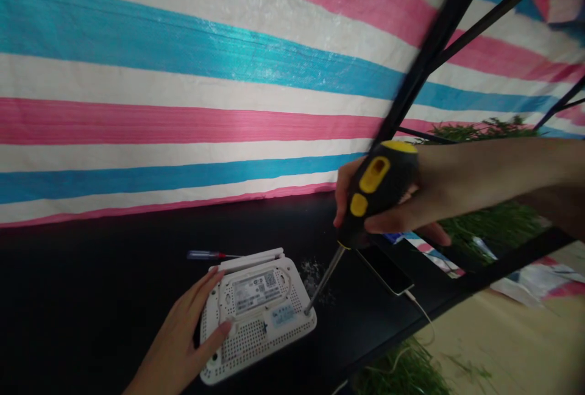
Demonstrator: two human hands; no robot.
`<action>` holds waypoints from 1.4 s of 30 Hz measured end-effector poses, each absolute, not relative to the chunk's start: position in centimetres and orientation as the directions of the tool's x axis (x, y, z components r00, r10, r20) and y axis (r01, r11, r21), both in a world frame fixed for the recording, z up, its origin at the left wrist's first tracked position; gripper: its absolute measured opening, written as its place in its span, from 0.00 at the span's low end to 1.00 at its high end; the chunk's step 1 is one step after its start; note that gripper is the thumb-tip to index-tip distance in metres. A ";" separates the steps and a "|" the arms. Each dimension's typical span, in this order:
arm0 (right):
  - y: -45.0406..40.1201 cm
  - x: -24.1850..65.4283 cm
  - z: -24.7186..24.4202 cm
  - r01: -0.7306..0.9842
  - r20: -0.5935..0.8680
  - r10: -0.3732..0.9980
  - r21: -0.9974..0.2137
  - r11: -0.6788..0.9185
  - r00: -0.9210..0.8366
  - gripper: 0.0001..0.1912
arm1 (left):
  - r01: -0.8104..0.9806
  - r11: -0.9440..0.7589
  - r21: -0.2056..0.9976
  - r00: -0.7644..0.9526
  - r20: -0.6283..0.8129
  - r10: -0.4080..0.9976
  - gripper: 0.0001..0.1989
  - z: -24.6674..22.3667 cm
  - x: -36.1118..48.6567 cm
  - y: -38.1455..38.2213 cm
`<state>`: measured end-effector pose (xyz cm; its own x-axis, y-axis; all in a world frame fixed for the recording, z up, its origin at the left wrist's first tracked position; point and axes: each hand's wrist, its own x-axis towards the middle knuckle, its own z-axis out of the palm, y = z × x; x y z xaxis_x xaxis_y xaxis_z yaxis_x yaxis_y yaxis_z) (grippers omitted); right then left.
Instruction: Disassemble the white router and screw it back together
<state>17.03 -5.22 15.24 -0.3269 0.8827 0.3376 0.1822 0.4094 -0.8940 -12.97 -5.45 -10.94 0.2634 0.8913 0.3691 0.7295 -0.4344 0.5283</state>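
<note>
A white router [249, 328] lies bottom up on the black table, its vents and label facing me and its antennas folded along the far edge. My left hand [192, 322] grips the router's left side, with the thumb on the underside and the fingers over the far left edge. In my right hand [411, 206] is a screwdriver [377, 188] with a black and yellow handle, fingers wrapped round it. Its shaft slants down to the left, and the tip meets the router near its right corner. Whether a screw sits under the tip I cannot see.
Behind the router lies a small screwdriver [205, 255] with a clear blue handle. A phone [386, 268] with a white cable [423, 309] rests near the right edge of the table [91, 303]. White crumbs lie beside the router. A striped tarp [183, 120] and dark metal poles [434, 47] stand behind.
</note>
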 end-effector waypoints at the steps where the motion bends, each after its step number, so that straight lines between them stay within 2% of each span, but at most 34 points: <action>1: -5.3 17.0 15.4 0.182 0.336 0.881 -0.894 0.410 -0.333 0.10 | 0.741 -0.436 0.511 0.262 0.377 0.888 0.27 -10.8 -13.1 -5.4; 4: -5.1 16.7 16.5 0.219 0.300 0.858 -0.883 0.415 -0.417 0.10 | 0.813 -0.408 0.416 0.195 0.465 0.863 0.27 -9.6 -13.3 -5.4; 6: -4.6 16.5 17.7 0.317 0.157 0.819 -0.869 0.380 -0.551 0.09 | 0.831 -0.388 0.399 0.129 0.541 0.831 0.27 -7.7 -12.2 -5.6; 8: -3.9 16.3 19.0 0.486 -0.094 0.747 -0.811 0.326 -0.658 0.08 | 0.720 -0.482 0.499 0.186 0.530 0.827 0.24 -4.9 -9.7 -6.0; 9: -3.6 16.2 19.5 0.553 -0.194 0.714 -0.773 0.311 -0.673 0.08 | 0.614 -0.529 0.586 0.291 0.455 0.842 0.21 -3.4 -8.0 -6.2; 11: -3.2 16.1 20.1 0.609 -0.280 0.681 -0.732 0.305 -0.677 0.09 | 0.427 -0.543 0.723 0.504 0.308 0.807 0.21 -0.7 -4.4 -6.4; 13: -3.2 16.1 20.1 0.593 -0.248 0.686 -0.737 0.325 -0.684 0.10 | 0.335 -0.519 0.787 0.593 0.252 0.765 0.19 1.1 -1.4 -6.1; 17: -3.6 16.5 19.2 0.593 -0.173 0.695 -0.683 0.426 -0.698 0.11 | 0.300 -0.447 0.843 0.585 0.207 0.784 0.11 1.9 0.8 -5.3; 20: -4.2 16.4 18.4 0.524 0.143 0.767 -0.652 0.548 -0.625 0.14 | 0.319 -0.432 0.843 0.553 0.205 0.808 0.07 1.3 0.7 -5.0; 22: -4.8 15.7 17.8 0.382 0.370 0.798 -0.730 0.567 -0.476 0.17 | 0.356 -0.445 0.822 0.543 0.206 0.814 0.05 1.0 0.7 -5.0; 24: -5.4 14.5 17.2 0.212 0.464 0.832 -0.819 0.533 -0.303 0.14 | 0.401 -0.487 0.776 0.537 0.231 0.811 0.03 0.6 1.0 -5.0; 28: -5.9 12.6 16.2 -0.059 0.470 0.878 -0.882 0.467 -0.088 0.15 | 0.445 -0.538 0.715 0.510 0.292 0.809 0.03 0.2 1.5 -5.1; 31: -4.8 12.3 15.6 -0.266 0.453 0.866 -0.879 0.395 -0.210 0.11 | 0.385 -0.505 0.773 0.523 0.268 0.809 0.07 0.3 1.0 -5.4; 33: -3.7 12.3 15.3 -0.356 0.437 0.833 -0.880 0.316 -0.341 0.13 | 0.335 -0.472 0.815 0.542 0.243 0.804 0.09 0.2 0.6 -5.7; 35: -2.9 12.3 14.9 -0.433 0.454 0.799 -0.859 0.275 -0.393 0.16 | 0.338 -0.462 0.820 0.541 0.233 0.808 0.10 -0.2 0.3 -5.9; 38: -2.6 12.4 14.4 -0.473 0.464 0.800 -0.841 0.264 -0.380 0.20 | 0.443 -0.511 0.736 0.517 0.256 0.817 0.07 -1.1 0.3 -5.9; 42: -3.4 12.9 14.5 -0.345 0.399 0.890 -0.885 0.311 -0.221 0.21 | 0.512 -0.554 0.657 0.514 0.283 0.810 0.05 -1.8 0.4 -5.8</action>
<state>12.87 -3.41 14.52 -0.2214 0.8897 0.3992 -0.3454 0.3113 -0.8853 0.43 -5.78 -1.77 0.5136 0.8101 0.2828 0.5120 -0.5538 0.6566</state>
